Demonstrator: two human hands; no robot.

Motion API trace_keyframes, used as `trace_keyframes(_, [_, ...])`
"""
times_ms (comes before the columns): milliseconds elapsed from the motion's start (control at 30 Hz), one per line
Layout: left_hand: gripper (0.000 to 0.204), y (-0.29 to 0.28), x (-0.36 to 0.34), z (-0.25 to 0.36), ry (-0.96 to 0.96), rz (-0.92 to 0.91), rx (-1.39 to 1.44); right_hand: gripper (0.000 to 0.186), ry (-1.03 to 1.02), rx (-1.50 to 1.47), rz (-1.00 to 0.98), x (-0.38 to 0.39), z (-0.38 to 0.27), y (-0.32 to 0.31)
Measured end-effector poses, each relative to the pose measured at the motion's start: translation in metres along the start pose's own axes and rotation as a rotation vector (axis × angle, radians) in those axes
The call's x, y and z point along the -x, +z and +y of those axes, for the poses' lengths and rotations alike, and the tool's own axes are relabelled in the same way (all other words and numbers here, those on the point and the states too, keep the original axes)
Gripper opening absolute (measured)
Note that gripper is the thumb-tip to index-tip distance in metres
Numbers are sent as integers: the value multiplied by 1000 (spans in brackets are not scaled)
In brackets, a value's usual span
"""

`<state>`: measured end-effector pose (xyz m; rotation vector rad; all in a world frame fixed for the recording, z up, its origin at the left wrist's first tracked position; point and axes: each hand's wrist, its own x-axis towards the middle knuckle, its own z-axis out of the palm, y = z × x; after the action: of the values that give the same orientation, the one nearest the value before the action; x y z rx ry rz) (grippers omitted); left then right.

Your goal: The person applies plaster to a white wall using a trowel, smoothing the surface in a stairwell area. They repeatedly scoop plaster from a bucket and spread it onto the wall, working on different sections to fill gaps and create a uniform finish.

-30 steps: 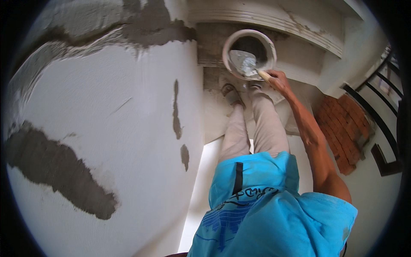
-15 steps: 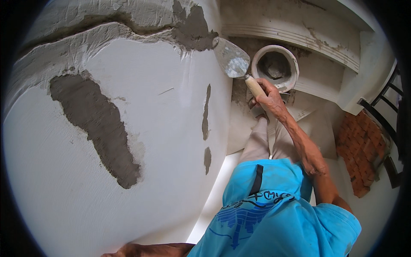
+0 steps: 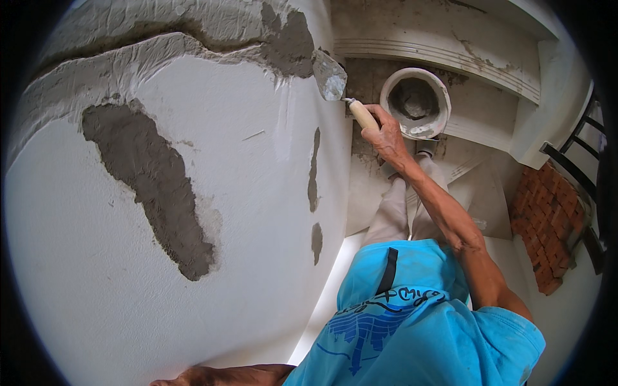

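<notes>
My right hand [image 3: 385, 137] grips the wooden handle of a trowel [image 3: 330, 80], whose mortar-smeared blade lies against the white wall [image 3: 251, 193] at a grey mortar patch [image 3: 290, 45] by the corner. To the right of the blade, a round white bucket [image 3: 415, 73] with grey mix inside sits on the step. My left hand [image 3: 174, 381] is low at the bottom edge beside the wall, mostly cut off, so its fingers cannot be made out. A long dark grey patch [image 3: 145, 183] and thinner streaks [image 3: 313, 170] mark the wall.
White stair steps [image 3: 438, 45] with ridged edges rise beyond the bucket. At the right are a black metal railing [image 3: 573, 168] and a patch of bare red brick [image 3: 544, 228]. My legs stand on the lower step, below the bucket.
The trowel has come out of the bucket and moved left onto the wall patch, my right hand with it. My left forearm has appeared at the bottom edge. The view has shifted.
</notes>
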<state>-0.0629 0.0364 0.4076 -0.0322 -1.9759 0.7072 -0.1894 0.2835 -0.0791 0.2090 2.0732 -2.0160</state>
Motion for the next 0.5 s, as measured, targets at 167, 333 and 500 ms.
trace_keyframes(167, [77, 0, 2, -1, -35, 17, 27, 51, 24, 46, 28, 4, -4, 12])
trace_keyframes(333, [76, 0, 1, -5, -1, 14, 59, 47, -42, 72, 87, 7, -2, 24])
trace_keyframes(500, [76, 0, 0, -5, -1, 18, 81, 46, -63, 92, 103, 4, -4, 32])
